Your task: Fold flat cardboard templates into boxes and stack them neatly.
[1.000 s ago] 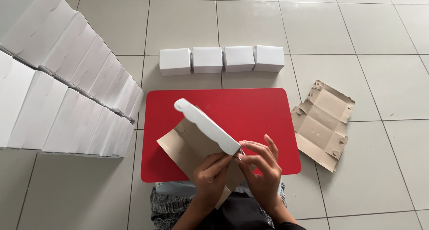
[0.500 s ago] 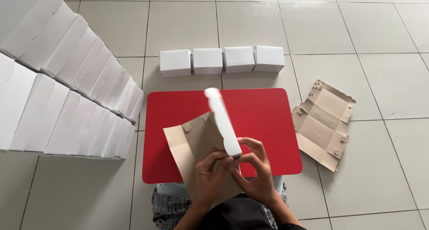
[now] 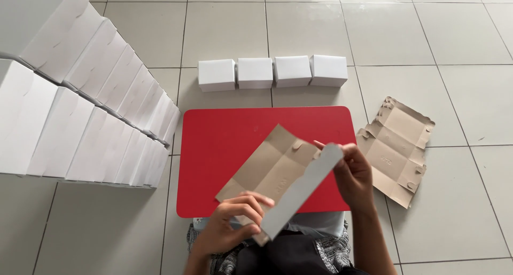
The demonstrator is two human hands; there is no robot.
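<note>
the left hand [image 3: 232, 227] grips the near end of a flat cardboard box [image 3: 278, 176] over the red mat [image 3: 224, 147]. the right hand [image 3: 352, 173] pinches its far flap. four small white boxes [image 3: 272, 72] sit beyond the mat.

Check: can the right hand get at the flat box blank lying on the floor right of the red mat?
Probably yes. The flat blank lies uncovered just beside the right hand, but that hand grips the half-folded box.
</note>
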